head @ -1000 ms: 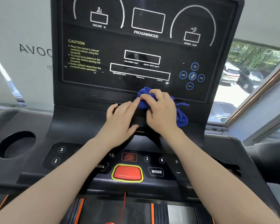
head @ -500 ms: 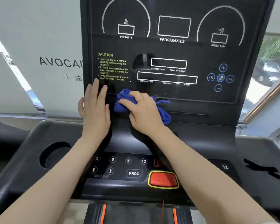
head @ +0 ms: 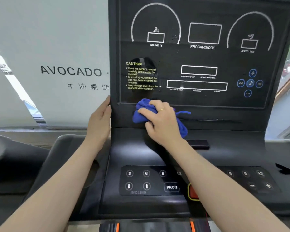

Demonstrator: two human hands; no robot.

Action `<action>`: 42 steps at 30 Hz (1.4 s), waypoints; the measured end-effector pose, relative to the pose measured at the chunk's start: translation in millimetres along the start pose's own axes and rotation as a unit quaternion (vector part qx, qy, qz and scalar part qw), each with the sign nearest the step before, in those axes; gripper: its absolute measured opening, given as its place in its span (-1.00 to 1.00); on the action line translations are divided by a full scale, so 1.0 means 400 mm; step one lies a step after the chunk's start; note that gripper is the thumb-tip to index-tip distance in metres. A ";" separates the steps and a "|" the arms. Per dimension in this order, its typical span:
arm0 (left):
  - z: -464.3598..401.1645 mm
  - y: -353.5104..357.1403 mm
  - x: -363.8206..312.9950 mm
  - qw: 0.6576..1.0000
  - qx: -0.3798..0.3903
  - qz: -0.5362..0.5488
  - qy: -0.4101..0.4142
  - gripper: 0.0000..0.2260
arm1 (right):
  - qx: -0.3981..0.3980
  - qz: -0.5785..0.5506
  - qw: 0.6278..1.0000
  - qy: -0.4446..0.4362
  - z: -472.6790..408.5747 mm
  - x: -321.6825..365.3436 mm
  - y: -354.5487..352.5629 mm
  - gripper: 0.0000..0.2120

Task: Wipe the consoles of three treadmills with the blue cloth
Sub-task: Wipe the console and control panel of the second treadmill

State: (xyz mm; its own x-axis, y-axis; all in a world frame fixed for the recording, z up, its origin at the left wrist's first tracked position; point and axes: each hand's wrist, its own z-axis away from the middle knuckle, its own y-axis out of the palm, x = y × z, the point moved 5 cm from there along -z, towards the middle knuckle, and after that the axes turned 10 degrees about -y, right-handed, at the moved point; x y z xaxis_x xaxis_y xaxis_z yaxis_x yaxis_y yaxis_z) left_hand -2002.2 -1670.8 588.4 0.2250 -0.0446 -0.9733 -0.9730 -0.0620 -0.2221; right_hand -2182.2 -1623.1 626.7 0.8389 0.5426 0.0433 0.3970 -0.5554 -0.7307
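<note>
The right hand [head: 162, 122] grips a bunched blue cloth [head: 141, 113], fingers curled over it, and presses it against the lower left part of the treadmill console [head: 224, 114], just under the bottom edge of the glossy display panel [head: 199, 56] and below the yellow CAUTION text [head: 141, 76]. A tail of the cloth sticks out to the right past the knuckles, and more of it bulges out below the wrist side of the hand. A gold ring [head: 161, 110] sits on one finger. The left hand [head: 100, 121] rests against the left edge of the upright console, fingers straight and relaxed, holding nothing; its fingertips reach the edge near the panel's lower corner. Below both forearms lies the button deck [head: 146, 181] with the incline keys and a PROG key, and a red stop button [head: 193, 192] is partly hidden under the right forearm. Behind the console, a pale wall sign [head: 70, 71] reads AVOCADO.
</note>
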 end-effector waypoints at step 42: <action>-0.051 -0.002 -0.056 0.991 0.120 -0.052 0.006 -0.45 | -0.111 0.114 0.979 0.129 -0.105 -0.111 -0.086 -0.63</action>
State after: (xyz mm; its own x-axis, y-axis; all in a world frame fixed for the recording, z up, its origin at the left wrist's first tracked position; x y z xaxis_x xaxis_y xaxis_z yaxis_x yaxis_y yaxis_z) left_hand -2005.3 -1690.2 611.4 0.3239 -0.0629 -0.9440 -0.9282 0.1720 -0.3299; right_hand -2217.3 -1654.5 678.5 0.9697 0.2278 0.0881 0.2361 -0.7820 -0.5769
